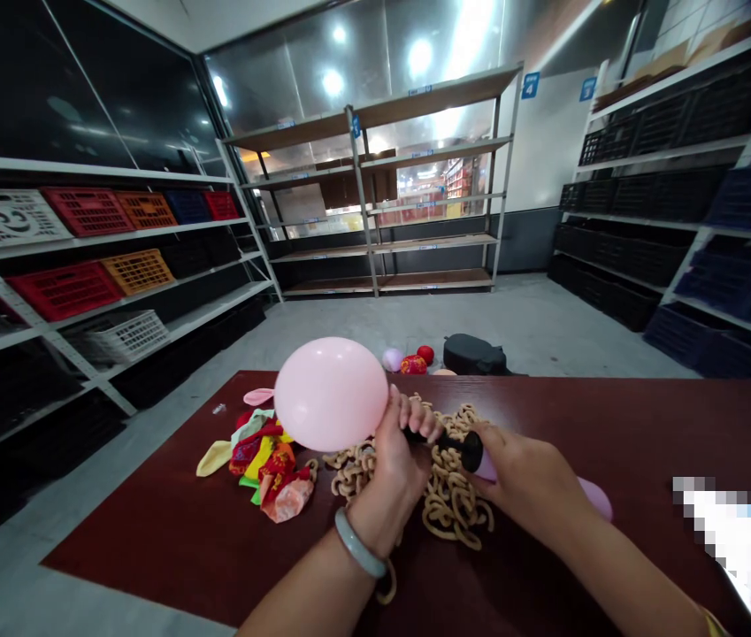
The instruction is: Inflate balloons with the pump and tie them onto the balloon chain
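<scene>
A pink inflated balloon (332, 394) sits at the nozzle end of a balloon hand pump (471, 451) with black parts and a purple body. My left hand (407, 447), with a pale bangle at the wrist, is closed around the pump's black front part at the balloon's neck; the neck itself is hidden by the fingers. Wrapped round the purple body is my right hand (521, 473), the body's end showing behind it. Beneath both hands lies a heap of tan cord (455, 513). Several uninflated balloons (269, 456) in mixed colours lie left of the cord.
A dark red table (169, 540) carries these things. On the floor behind it are a dark bag (474, 354), a red balloon (425, 354) and a purple balloon (392, 359). Shelves (428, 239) stand at the back, with crates on racks at both sides. A blurred-out bright object (739, 540) is at right.
</scene>
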Demonstrator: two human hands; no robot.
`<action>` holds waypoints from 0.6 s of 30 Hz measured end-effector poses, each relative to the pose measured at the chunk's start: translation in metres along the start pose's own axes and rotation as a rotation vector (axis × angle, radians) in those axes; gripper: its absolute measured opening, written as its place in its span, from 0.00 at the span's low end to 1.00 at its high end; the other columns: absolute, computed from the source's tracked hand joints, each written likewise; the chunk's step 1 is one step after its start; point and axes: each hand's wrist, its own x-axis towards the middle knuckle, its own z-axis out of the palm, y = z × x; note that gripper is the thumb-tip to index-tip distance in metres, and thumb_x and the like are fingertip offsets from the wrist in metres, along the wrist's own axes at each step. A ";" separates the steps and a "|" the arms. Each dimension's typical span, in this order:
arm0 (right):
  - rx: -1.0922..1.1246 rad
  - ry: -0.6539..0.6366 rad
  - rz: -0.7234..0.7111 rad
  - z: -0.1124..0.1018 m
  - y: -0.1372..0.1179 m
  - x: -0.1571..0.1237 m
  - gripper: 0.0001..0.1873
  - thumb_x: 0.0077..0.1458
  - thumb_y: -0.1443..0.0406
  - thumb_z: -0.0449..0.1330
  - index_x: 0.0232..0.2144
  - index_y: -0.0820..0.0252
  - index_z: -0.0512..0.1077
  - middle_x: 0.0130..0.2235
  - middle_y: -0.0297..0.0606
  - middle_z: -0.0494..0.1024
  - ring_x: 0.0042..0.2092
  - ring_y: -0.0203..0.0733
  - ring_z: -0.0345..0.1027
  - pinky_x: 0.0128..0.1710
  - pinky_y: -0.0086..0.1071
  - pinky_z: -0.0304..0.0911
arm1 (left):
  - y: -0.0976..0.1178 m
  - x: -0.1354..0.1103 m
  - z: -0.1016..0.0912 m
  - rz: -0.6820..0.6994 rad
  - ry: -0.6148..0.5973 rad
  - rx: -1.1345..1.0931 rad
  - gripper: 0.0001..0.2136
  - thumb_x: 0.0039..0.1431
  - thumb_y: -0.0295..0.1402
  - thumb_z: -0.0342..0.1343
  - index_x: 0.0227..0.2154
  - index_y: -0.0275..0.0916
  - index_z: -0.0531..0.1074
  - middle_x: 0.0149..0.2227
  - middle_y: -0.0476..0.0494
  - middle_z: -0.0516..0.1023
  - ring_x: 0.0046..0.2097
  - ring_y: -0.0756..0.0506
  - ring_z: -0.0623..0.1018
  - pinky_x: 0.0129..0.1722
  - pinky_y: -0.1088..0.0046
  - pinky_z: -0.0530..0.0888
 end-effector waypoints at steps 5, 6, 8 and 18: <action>0.030 -0.027 -0.009 0.002 -0.008 0.000 0.24 0.51 0.57 0.59 0.49 0.60 0.65 0.42 0.46 0.78 0.38 0.49 0.74 0.32 0.36 0.66 | -0.023 -0.013 0.006 -0.009 -0.028 0.030 0.20 0.59 0.40 0.54 0.18 0.38 0.54 0.18 0.53 0.52 0.20 0.53 0.59 0.23 0.73 0.58; 0.029 -0.023 -0.008 0.003 -0.009 0.000 0.24 0.51 0.57 0.58 0.49 0.60 0.65 0.42 0.46 0.78 0.38 0.49 0.74 0.32 0.36 0.66 | -0.024 -0.014 0.007 -0.006 -0.024 0.027 0.20 0.59 0.40 0.55 0.18 0.38 0.54 0.18 0.53 0.52 0.20 0.53 0.58 0.22 0.73 0.58; 0.035 -0.025 -0.005 0.004 -0.009 0.000 0.24 0.52 0.57 0.59 0.50 0.60 0.64 0.43 0.45 0.78 0.38 0.50 0.74 0.32 0.37 0.65 | -0.024 -0.012 0.005 -0.007 -0.008 0.018 0.20 0.58 0.40 0.56 0.18 0.38 0.54 0.18 0.54 0.52 0.20 0.53 0.58 0.22 0.73 0.57; 0.052 -0.144 0.033 0.006 -0.001 0.002 0.23 0.52 0.54 0.57 0.49 0.55 0.66 0.40 0.42 0.79 0.39 0.52 0.75 0.34 0.39 0.65 | 0.053 0.021 -0.017 0.080 0.070 -0.019 0.22 0.58 0.36 0.55 0.17 0.39 0.47 0.14 0.56 0.46 0.15 0.55 0.53 0.17 0.76 0.50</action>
